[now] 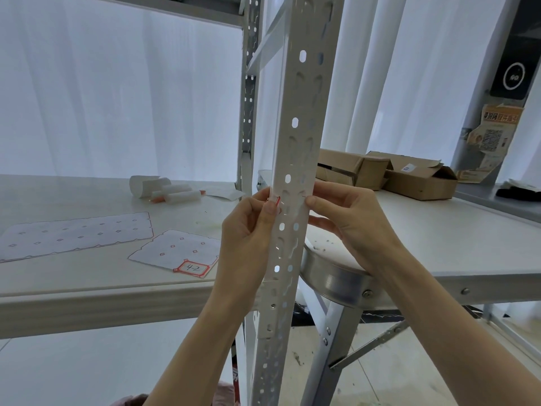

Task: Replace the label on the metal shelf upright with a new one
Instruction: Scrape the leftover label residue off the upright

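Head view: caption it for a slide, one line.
Both hands, left hand and right hand, work a red-edged label on the perforated shelf upright.

There is only one camera. It sits on the person's head and looks forward and a little down. It is very close to the metal shelf upright [288, 183], which runs through the middle from 12 o'clock to 6 o'clock. Both arms reach in from the bottom, near 6 o'clock. The wide lens bends things at the edges. A white table [87, 288] lies toward 9 o'clock and cardboard boxes [409, 174] toward 3 o'clock.
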